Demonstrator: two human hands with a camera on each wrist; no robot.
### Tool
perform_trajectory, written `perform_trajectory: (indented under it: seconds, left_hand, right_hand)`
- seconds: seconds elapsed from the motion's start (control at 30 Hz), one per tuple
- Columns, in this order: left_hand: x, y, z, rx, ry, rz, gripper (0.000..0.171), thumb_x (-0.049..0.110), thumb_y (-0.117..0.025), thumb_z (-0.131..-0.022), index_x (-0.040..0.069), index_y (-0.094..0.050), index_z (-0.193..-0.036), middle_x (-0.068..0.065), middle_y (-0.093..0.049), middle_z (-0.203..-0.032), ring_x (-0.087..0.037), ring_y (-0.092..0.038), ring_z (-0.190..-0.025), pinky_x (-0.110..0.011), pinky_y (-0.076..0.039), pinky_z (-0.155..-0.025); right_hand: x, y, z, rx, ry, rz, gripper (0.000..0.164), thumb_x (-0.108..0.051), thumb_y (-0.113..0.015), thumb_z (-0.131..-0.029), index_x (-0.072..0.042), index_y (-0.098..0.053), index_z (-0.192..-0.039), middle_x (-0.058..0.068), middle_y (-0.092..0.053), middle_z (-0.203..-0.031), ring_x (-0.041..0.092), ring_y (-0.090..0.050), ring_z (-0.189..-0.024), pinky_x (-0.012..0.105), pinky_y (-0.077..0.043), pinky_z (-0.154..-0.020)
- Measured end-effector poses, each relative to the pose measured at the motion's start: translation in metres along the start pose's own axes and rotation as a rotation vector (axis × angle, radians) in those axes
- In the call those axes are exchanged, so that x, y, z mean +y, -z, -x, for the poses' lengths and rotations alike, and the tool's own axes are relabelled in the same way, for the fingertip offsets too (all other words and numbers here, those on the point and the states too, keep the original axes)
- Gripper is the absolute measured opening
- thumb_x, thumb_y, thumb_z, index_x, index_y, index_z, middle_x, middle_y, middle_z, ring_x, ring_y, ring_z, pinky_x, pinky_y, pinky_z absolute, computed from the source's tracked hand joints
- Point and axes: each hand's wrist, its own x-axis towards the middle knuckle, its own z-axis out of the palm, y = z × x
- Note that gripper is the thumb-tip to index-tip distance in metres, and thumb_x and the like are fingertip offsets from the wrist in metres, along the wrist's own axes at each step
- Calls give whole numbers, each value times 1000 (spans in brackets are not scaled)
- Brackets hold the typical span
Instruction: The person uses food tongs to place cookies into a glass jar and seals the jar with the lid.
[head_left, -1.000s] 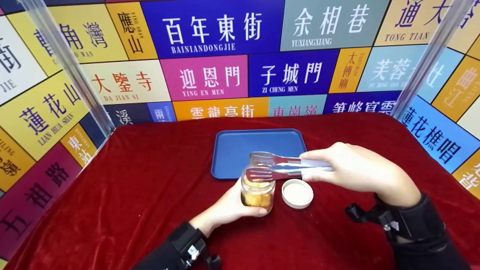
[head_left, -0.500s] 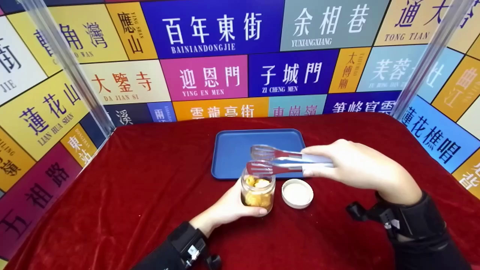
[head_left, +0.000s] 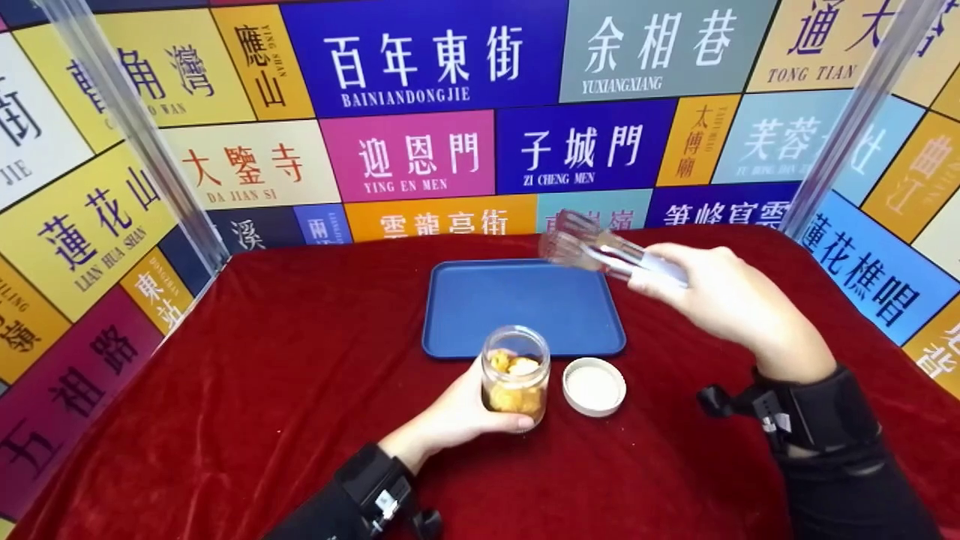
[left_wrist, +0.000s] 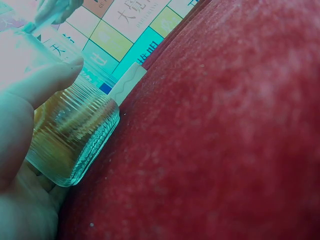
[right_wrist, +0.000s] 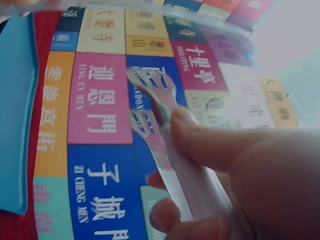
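Note:
My left hand grips a clear glass jar around its side, thumb across the front. The jar stands upright and uncovered, with yellowish food pieces inside; the left wrist view shows its ribbed wall. My right hand holds metal tongs by their handles, raised above the right back corner of the blue tray. In the right wrist view the slotted tips of the tongs stand apart with nothing between them. A white lid lies just right of the jar.
A red velvet cloth covers the table. Clear upright posts rise at the back corners. Behind, a wall of coloured signs spans the view. The tray sits behind the jar and lid.
My right hand has lifted the tongs from over the jar's mouth, up and back to the right, tilting them. The left hand and jar have stayed put.

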Motion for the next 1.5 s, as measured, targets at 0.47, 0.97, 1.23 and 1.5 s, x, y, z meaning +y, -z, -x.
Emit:
perform_trajectory:
  seconds: [0.47,0.97,1.23,1.5]
  left_hand:
    - [0,0,0,0,-6,8,98,12,-94,-78,1,-36,-156,-1,-68,-133,-16,-65,-122,-31,-46,-112]
    - [0,0,0,-1,0,7,98,12,-94,-78,2,-36,-156,-1,-68,-132,-17,-65,-121,-32,-47,-112]
    - [0,0,0,-3,-2,1,97,12,-94,-78,2,-36,-156,-1,-68,-133,-16,-65,-121,-32,-46,-112]
    - [0,0,0,-1,1,-4,94,12,-94,-79,2,-38,-154,-1,-69,-131,-16,-66,-120,-31,-47,-111]
  right_hand:
    - [60,-25,-23,-31,-214,-46,65,-60,-58,-104,-6,-60,-140,23,-66,-117,38,-58,-99,51,-45,-79]
    - [105,-56,-31,-150,-318,-44,49,-45,-58,-108,2,-59,-124,21,-60,-96,36,-56,-83,46,-45,-71]
    - [110,-63,-32,-182,-343,-30,47,-43,-57,-108,4,-59,-119,22,-59,-94,36,-56,-82,46,-44,-71]
    - [115,-69,-31,-184,-342,-11,46,-42,-59,-108,4,-60,-115,21,-59,-91,37,-57,-81,47,-46,-70]
